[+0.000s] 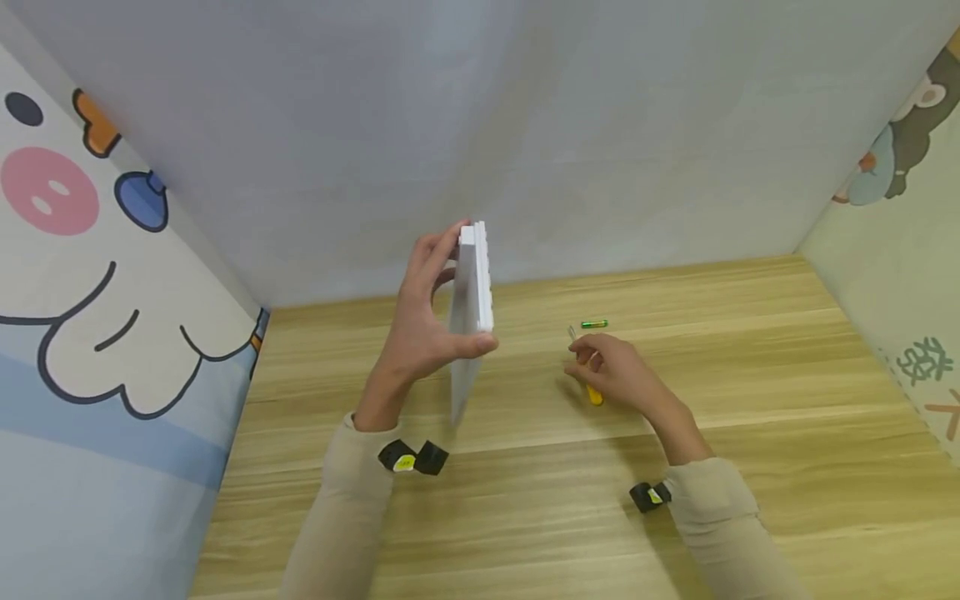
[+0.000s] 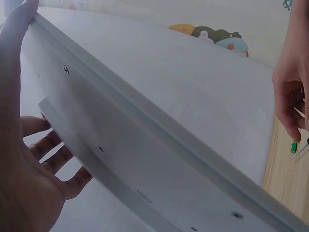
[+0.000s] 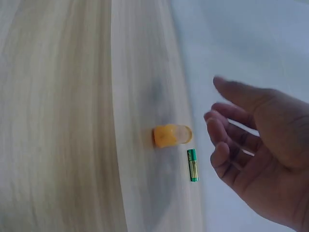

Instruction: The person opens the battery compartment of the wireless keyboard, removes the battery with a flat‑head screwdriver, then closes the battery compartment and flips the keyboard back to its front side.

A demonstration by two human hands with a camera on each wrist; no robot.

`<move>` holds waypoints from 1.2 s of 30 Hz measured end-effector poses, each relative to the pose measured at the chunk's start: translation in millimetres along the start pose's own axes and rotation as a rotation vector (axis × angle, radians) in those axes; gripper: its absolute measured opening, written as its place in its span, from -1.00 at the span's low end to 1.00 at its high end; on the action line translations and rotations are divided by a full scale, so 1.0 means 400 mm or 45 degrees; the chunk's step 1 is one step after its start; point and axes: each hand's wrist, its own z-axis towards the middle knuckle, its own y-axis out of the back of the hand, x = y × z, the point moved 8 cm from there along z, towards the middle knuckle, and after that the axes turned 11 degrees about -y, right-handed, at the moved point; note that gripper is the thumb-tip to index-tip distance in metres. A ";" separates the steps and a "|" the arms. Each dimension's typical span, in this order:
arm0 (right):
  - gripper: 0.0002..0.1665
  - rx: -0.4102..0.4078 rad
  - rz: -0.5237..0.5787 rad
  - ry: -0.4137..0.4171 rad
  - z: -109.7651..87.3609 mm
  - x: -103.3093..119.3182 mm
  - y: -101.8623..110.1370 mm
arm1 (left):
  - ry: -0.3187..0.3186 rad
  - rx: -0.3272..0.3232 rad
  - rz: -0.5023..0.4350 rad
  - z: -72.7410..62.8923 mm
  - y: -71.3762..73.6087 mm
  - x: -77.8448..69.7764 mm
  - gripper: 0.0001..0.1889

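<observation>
My left hand (image 1: 422, 321) grips a white keyboard (image 1: 483, 275) by its edges, thumb on the near edge and fingers at the far one. The keyboard stands on its side in the air, and the raised keys along its right face show only edge-on. In the left wrist view its underside (image 2: 120, 140) shows several small screws and a raised strip. My right hand (image 1: 611, 371), fingers loosely bent, hovers over a screwdriver with a yellow-orange handle (image 3: 166, 135). Its thin metal shaft (image 1: 572, 332) shows past the fingertips; the hand hides its middle in the head view.
A green and gold battery (image 1: 595, 323) lies on the wooden table (image 1: 525, 500) just beyond the screwdriver. A pale wall (image 1: 600, 167) rises behind the table, with cartoon-printed panels at left (image 1: 112, 292) and right (image 1: 885, 275).
</observation>
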 end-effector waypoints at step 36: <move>0.65 0.349 0.229 0.431 0.023 0.193 -0.210 | -0.107 -0.247 -0.399 -0.015 0.001 -0.027 0.46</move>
